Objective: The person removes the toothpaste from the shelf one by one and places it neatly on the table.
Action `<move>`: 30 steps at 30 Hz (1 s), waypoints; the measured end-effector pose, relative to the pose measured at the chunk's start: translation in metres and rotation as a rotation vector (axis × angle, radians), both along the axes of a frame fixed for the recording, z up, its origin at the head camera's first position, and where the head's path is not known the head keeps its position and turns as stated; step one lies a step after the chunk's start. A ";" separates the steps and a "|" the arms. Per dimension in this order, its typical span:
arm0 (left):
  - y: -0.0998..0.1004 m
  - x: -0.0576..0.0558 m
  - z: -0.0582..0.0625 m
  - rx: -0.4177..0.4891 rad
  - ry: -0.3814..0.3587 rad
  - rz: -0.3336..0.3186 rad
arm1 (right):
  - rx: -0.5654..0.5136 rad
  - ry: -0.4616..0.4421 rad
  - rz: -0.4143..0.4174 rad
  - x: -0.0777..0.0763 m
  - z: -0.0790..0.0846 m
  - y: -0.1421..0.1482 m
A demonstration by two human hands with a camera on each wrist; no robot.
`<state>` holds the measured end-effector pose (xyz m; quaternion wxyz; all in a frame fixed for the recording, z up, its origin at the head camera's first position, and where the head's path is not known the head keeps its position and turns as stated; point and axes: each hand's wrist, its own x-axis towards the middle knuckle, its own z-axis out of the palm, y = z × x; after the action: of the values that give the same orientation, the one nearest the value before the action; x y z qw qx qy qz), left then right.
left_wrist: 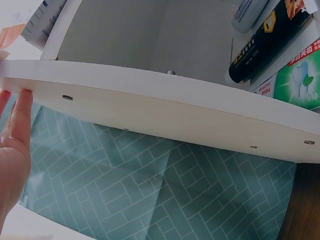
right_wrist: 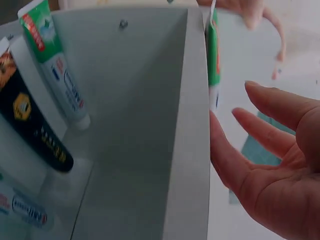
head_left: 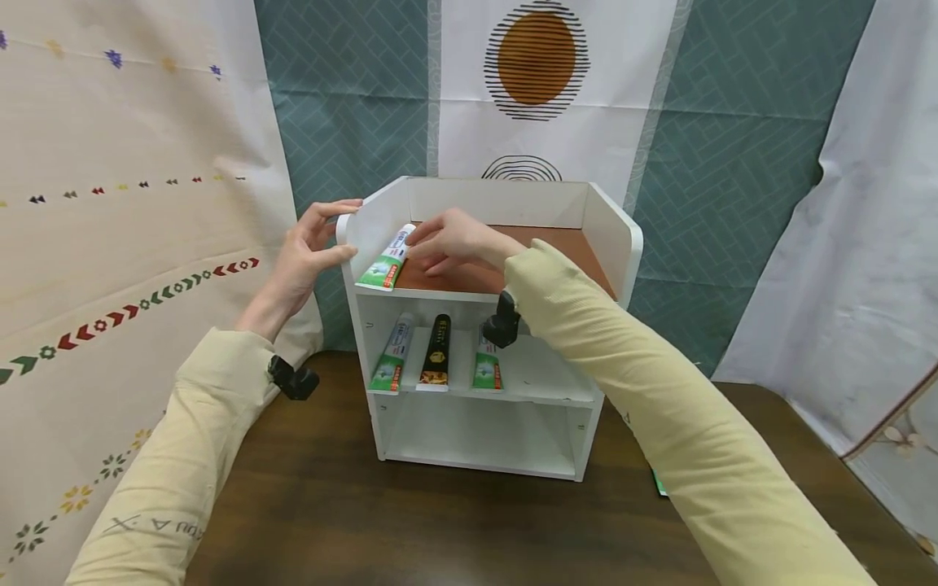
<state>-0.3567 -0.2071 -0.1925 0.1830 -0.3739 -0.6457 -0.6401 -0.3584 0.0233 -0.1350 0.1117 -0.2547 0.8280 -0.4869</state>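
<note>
Head view: left hand [head_left: 299, 254] pinches the shelf wall [head_left: 379, 213]; right hand [head_left: 460, 241], grip released, arches beside a tube [head_left: 386, 262].

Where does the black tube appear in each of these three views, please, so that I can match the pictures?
Head: the black tube is slightly left of and below centre, on the middle shelf.
Left wrist: the black tube is at upper right, slanting down to the left.
Right wrist: the black tube is at the left side, slanting down to the right.
Shared landmark: the white shelf unit, in all three.
</note>
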 end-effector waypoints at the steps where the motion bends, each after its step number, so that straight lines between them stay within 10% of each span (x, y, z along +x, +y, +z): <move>1: 0.000 0.000 0.000 -0.001 0.000 -0.002 | 0.009 0.006 0.000 0.001 -0.001 -0.004; 30: -0.001 0.000 0.000 -0.008 0.004 -0.016 | 0.266 0.192 -0.232 0.014 -0.002 -0.059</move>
<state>-0.3563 -0.2082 -0.1925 0.1774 -0.3812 -0.6449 -0.6382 -0.3444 -0.0354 -0.1370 0.0080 -0.1859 0.9156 -0.3565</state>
